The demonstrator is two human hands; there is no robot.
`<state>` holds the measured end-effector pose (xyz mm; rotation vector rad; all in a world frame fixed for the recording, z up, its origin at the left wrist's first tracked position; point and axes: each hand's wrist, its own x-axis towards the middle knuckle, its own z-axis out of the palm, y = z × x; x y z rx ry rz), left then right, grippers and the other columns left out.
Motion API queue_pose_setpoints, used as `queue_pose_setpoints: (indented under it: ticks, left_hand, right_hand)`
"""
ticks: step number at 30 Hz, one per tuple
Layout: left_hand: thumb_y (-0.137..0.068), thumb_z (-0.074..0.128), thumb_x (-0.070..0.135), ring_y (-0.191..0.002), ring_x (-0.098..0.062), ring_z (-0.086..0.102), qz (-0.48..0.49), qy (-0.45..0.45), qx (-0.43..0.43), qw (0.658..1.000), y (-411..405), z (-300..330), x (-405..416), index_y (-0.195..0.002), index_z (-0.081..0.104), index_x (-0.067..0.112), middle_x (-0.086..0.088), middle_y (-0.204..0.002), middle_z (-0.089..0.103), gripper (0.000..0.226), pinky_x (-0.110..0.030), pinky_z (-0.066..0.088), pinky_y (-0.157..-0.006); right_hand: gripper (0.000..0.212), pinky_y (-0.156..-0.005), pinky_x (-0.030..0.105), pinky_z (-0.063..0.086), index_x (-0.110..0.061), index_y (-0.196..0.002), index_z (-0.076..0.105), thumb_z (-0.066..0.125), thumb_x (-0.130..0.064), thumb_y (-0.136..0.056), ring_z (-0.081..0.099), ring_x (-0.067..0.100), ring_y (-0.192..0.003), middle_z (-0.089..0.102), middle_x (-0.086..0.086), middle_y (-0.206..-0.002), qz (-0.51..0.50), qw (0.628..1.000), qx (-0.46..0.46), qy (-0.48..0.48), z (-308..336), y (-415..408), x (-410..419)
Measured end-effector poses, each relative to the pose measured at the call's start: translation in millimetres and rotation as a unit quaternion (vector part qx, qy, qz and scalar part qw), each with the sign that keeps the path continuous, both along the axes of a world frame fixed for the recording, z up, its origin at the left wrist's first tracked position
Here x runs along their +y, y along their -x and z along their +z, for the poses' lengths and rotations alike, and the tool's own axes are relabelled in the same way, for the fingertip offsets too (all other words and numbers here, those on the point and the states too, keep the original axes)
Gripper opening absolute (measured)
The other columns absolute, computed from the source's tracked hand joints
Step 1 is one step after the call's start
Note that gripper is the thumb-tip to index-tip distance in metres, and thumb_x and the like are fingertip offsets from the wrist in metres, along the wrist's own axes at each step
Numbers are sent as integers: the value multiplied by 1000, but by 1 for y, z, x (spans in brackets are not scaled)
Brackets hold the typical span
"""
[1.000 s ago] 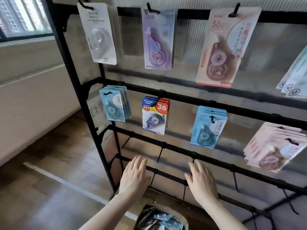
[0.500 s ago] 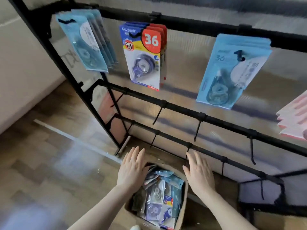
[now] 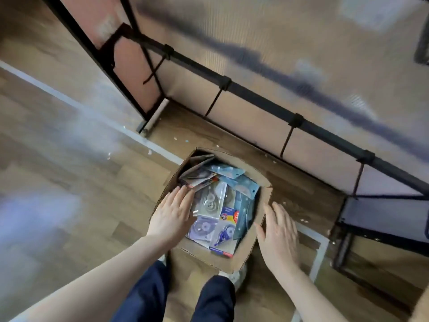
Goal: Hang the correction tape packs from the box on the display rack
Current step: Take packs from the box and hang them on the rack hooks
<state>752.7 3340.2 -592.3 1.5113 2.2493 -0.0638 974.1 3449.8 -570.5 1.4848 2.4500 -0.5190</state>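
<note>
A wooden plank floor (image 3: 69, 182) fills the left and bottom of the view, crossed by a pale strip (image 3: 76, 105) that runs diagonally from the left edge toward the middle, with small white scraps (image 3: 176, 138) scattered near it. Behind stands a translucent ribbed panel (image 3: 290, 43), blurred, and to its left a reddish panel (image 3: 125, 56) that may be cardboard. The person's dark blue trouser legs (image 3: 148, 293) show at the bottom edge.

The single head-worn camera looked steeply down from above at close range. It faced the box (image 3: 241, 254) on the floor (image 3: 69, 182), beside the rack's (image 3: 262, 98) lowest bar.
</note>
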Motion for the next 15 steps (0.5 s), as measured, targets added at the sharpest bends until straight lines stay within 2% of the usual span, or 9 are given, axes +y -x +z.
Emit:
queue_pose_setpoints:
  ticks: [2, 3, 5, 7, 9, 15]
  left_hand:
    - [-93, 52, 42, -142, -26, 30, 5, 29, -19, 999, -2, -31, -9, -147, 35, 13, -8, -153, 33, 63, -36, 20, -116]
    - [-95, 47, 42, -141, -27, 32, 2, 35, -22, 999, -3, -44, -12, -147, 35, 13, -8, -153, 34, 61, -37, 21, -116]
    - [-93, 44, 44, -139, -28, 36, -14, 38, -13, 999, -3, -69, -13, -145, 38, 11, -11, -152, 35, 62, -38, 25, -114]
    - [-97, 43, 43, -147, -25, 16, -33, 77, -50, 995, -2, -92, -11, -152, 18, 14, -9, -159, 17, 67, -34, 9, -119]
    - [-98, 41, 45, -148, -23, 6, -45, 83, -51, 994, 0, -113, -7, -153, 9, 15, -8, -160, 9, 70, -33, 3, -119]
    - [-99, 41, 41, -148, -22, -2, -57, 58, -34, 996, 11, -142, 18, -153, 4, 17, -7, -161, -1, 70, -30, -3, -118]
  right_hand:
    - [55, -111, 40, 27, -12, -143, 39, 53, -32, -93, 36, 30, -137, 39, 14, -147, -5, 1000, -8, 24, -21, -2, -7]
    - [56, -112, 39, 24, -14, -144, 36, 51, -32, -94, 32, 29, -138, 36, 13, -149, -7, 999, -10, 34, -31, -2, -9]
    - [56, -115, 36, 15, -17, -148, 26, 42, -35, -97, 22, 25, -143, 26, 11, -154, -9, 997, -21, 67, -48, -1, -11]
    - [56, -116, 34, 10, -19, -149, 21, 38, -36, -99, 16, 23, -145, 20, 9, -156, -9, 995, -37, 90, -65, 0, -11]
    - [56, -116, 36, 14, -18, -148, 25, 41, -36, -98, 20, 25, -143, 24, 10, -154, -15, 995, -46, 93, -82, 2, -12]
    - [56, -113, 40, 23, -14, -146, 32, 47, -34, -95, 30, 29, -139, 32, 13, -151, -29, 993, -60, 99, -117, 9, -14]
